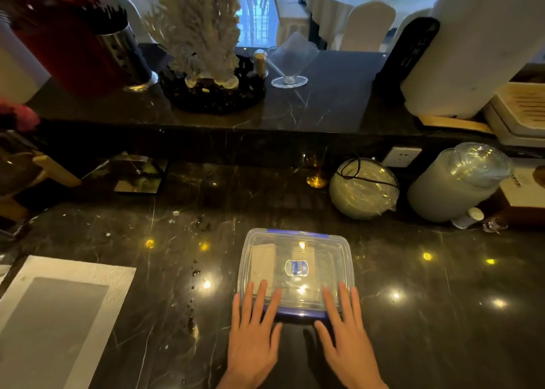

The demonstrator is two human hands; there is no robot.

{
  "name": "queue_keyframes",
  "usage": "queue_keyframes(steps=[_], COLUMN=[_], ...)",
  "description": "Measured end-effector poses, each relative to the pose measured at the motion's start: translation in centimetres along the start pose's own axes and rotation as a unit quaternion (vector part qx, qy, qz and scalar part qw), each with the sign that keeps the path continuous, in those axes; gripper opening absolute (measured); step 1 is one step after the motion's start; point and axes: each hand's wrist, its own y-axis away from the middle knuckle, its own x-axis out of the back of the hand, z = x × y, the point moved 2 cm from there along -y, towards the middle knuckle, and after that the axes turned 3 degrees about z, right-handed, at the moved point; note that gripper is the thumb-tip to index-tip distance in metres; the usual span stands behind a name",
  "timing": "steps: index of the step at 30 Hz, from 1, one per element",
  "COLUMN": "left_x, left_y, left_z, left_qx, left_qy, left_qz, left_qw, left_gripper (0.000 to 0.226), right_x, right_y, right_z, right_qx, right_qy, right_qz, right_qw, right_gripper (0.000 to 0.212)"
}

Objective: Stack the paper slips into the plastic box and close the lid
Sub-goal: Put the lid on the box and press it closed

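Head view shows the plastic box [295, 270] at lower centre, lid [295, 242] on, paper slips [263, 262] inside. Its blue oval label [297, 267] is too small to read. My left hand [254, 334] and right hand [346, 337] lie flat, fingers spread, on the lid's near edge, gripping nothing. A placemat [63, 315] at lower left is cut off.

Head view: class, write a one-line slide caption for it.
Both hands, left and right, press flat on the box lid, slips inside.
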Motion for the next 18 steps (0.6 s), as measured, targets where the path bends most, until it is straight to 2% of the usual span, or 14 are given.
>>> queue_keyframes(steps=[6, 10, 18], left_x=[1.2, 2.2, 3.3], left_y=[-7.8, -13.3, -18.0], left_z=[-4.2, -7.5, -10.0], left_qx=[0.054, 0.040, 0.029], left_qy=[-0.003, -0.007, -0.021], left_qz=[0.003, -0.011, -0.019], left_qw=[0.999, 0.999, 0.999], left_gripper=[0.076, 0.077, 0.081], right_x=[-0.1, 0.5, 0.2], right_y=[-10.1, -16.4, -20.6], right_z=[-3.3, -5.2, -6.9], right_qx=[0.037, 0.033, 0.020], right_qy=[0.039, 0.059, 0.045], right_qz=[-0.015, -0.034, -0.035], right_qw=[0.998, 0.997, 0.998], right_gripper=[0.070, 0.069, 0.070])
